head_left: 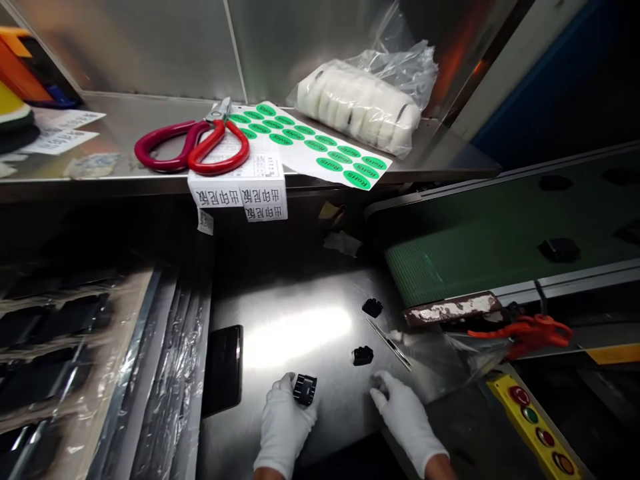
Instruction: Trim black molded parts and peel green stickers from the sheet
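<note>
My left hand (285, 423), in a white glove, grips a small black plastic part (305, 389) with ridges along its edges, between thumb and fingers above the metal bench. To the right, my gloved right hand (401, 415) is held over the bench with its fingers bent and a gap between thumb and forefinger, holding nothing. Just beyond that hand lies a second black part (363, 355). Farther back sits another black part (373, 307). Metal tweezers (389, 343) rest on the bench beside these two.
A dark phone-like slab (223, 370) lies left, beside stacked trays (170, 373) of black parts. Right are a green conveyor belt (450, 260), an orange air gun (530, 333) and a yellow button box (535, 423). Red-handled scissors (220, 147) and green RoHS stickers (315, 144) occupy the shelf.
</note>
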Motion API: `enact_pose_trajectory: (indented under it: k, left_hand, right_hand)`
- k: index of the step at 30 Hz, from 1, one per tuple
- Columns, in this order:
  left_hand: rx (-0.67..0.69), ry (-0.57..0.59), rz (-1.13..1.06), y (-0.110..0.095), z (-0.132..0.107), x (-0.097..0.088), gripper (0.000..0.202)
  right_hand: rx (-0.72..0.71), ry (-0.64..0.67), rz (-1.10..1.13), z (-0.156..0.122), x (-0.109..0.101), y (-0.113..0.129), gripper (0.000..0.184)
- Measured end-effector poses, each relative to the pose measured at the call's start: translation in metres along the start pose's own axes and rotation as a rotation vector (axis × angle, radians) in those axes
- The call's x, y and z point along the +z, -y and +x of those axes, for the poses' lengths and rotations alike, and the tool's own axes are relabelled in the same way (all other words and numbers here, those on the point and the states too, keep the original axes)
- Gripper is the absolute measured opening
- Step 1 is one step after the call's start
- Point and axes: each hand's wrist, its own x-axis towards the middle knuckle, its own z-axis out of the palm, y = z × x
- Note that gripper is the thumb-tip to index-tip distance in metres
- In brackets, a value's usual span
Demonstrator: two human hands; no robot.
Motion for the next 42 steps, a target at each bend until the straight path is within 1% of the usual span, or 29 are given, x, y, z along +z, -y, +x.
enact_pose_trajectory:
  k: [2, 3, 5, 7, 9, 11, 12, 13, 14, 15, 16, 17, 18, 19, 21, 23, 25, 27, 29, 31, 33, 35, 36, 37, 39, 42]
  left_hand:
    - [0.033, -0.04, -0.014, -0.006, 0.002, 0.006, 0.044]
    - [0.046, -0.045, -0.037, -0.008, 0.004, 0.007, 0.037]
    - [0.072, -0.02, -0.134, -0.011, 0.006, 0.005, 0.028]
    - [0.129, 0.046, -0.295, -0.015, 0.003, -0.006, 0.025]
    - [0.208, 0.109, -0.469, -0.021, -0.006, -0.023, 0.026]
    - [0.284, 0.131, -0.612, -0.03, -0.02, -0.045, 0.026]
    - [0.315, 0.123, -0.657, -0.036, -0.027, -0.056, 0.023]
    - [0.34, 0.124, -0.719, -0.042, -0.035, -0.066, 0.018]
    - [0.355, 0.152, -0.817, -0.048, -0.041, -0.075, 0.015]
    - [0.361, 0.202, -0.95, -0.054, -0.047, -0.083, 0.018]
    - [0.364, 0.259, -1.099, -0.06, -0.051, -0.089, 0.025]
    - [0.365, 0.31, -1.24, -0.065, -0.054, -0.094, 0.032]
    - [0.37, 0.346, -1.352, -0.069, -0.056, -0.097, 0.039]
    - [0.38, 0.36, -1.42, -0.072, -0.057, -0.099, 0.045]
    - [0.43, 0.335, -1.444, -0.075, -0.058, -0.101, 0.054]
    - [0.48, 0.341, -1.48, -0.076, -0.058, -0.101, 0.061]
    - [0.477, 0.354, -1.531, -0.076, -0.06, -0.101, 0.06]
    - [0.399, 0.378, -1.522, -0.076, -0.063, -0.103, 0.052]
    - [0.28, 0.393, -1.442, -0.077, -0.068, -0.104, 0.04]
    - [0.156, 0.408, -1.385, -0.08, -0.072, -0.102, 0.027]
    - [0.016, 0.448, -1.412, -0.084, -0.076, -0.098, 0.02]
    - [-0.104, 0.504, -1.448, -0.088, -0.08, -0.092, 0.025]
    - [-0.141, 0.522, -1.451, -0.09, -0.082, -0.088, 0.029]
    - [-0.159, 0.529, -1.444, -0.092, -0.084, -0.085, 0.031]
    - [-0.175, 0.514, -1.427, -0.096, -0.089, -0.079, 0.029]
    - [-0.203, 0.442, -1.395, -0.105, -0.095, -0.072, 0.029]
  right_hand:
    - [-0.026, 0.037, 0.039, -0.006, 0.021, 0.009, 0.031]
    - [-0.037, 0.048, 0.06, -0.006, 0.029, 0.012, 0.03]
    - [-0.053, 0.042, 0.106, -0.005, 0.036, 0.015, 0.022]
    - [-0.061, 0.009, 0.157, -0.002, 0.031, 0.019, 0.01]
    - [-0.085, -0.001, 0.229, -0.001, 0.02, 0.029, 0.011]
    - [-0.154, 0.056, 0.318, -0.008, 0.005, 0.049, 0.007]
    - [-0.195, 0.097, 0.362, -0.014, -0.003, 0.063, 0.009]
    - [-0.245, 0.152, 0.414, -0.021, -0.01, 0.079, 0.021]
    - [-0.297, 0.22, 0.482, -0.029, -0.016, 0.095, 0.037]
    - [-0.349, 0.293, 0.562, -0.038, -0.021, 0.111, 0.052]
    - [-0.391, 0.35, 0.639, -0.045, -0.025, 0.126, 0.064]
    - [-0.423, 0.385, 0.695, -0.052, -0.028, 0.138, 0.072]
    - [-0.443, 0.381, 0.721, -0.057, -0.029, 0.148, 0.077]
    - [-0.451, 0.335, 0.718, -0.06, -0.03, 0.154, 0.081]
    - [-0.462, 0.172, 0.66, -0.062, -0.031, 0.158, 0.084]
    - [-0.524, 0.035, 0.629, -0.062, -0.031, 0.153, 0.083]
    - [-0.63, -0.084, 0.591, -0.063, -0.033, 0.145, 0.078]
    - [-0.765, -0.232, 0.499, -0.065, -0.038, 0.138, 0.071]
    - [-0.913, -0.373, 0.395, -0.067, -0.045, 0.135, 0.057]
    - [-1.017, -0.468, 0.344, -0.069, -0.054, 0.134, 0.042]
    - [-1.055, -0.498, 0.332, -0.069, -0.064, 0.135, 0.036]
    - [-1.075, -0.492, 0.288, -0.068, -0.073, 0.133, 0.041]
    - [-1.098, -0.478, 0.245, -0.068, -0.076, 0.131, 0.046]
    - [-1.127, -0.464, 0.199, -0.068, -0.078, 0.128, 0.049]
    - [-1.16, -0.462, 0.144, -0.068, -0.079, 0.121, 0.05]
    - [-1.141, -0.518, 0.174, -0.069, -0.079, 0.111, 0.044]
